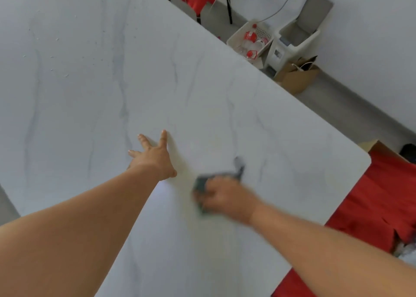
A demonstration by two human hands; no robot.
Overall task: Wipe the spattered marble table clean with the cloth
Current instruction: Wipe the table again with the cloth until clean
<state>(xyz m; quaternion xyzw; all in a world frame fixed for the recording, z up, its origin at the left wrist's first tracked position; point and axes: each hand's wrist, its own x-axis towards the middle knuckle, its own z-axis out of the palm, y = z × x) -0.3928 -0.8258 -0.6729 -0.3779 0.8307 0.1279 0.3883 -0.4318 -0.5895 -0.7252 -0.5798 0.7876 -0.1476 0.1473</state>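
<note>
Head view looks down on a white marble table veined with grey, its rounded corner toward the right. On it the left hand lies flat, fingers straight and spread wide, palm against the stone. Just to its right, the right hand is blurred and lies on top of a dark cloth, which sits on the tabletop between the 2 hands and the corner; one end of the cloth sticks out beyond the knuckles. Whether the right fingers curl round the cloth or only press it flat cannot be told through the blur. Small pale specks dot the marble at the far left. Beyond the table's far edge, on the grey floor by the wall, stands a white basket holding clear bottles with red labels and caps; no writing on them is legible. Beside it stand a white lidded bin and a brown paper bag. Red fabric lies below the table's right edge.
</note>
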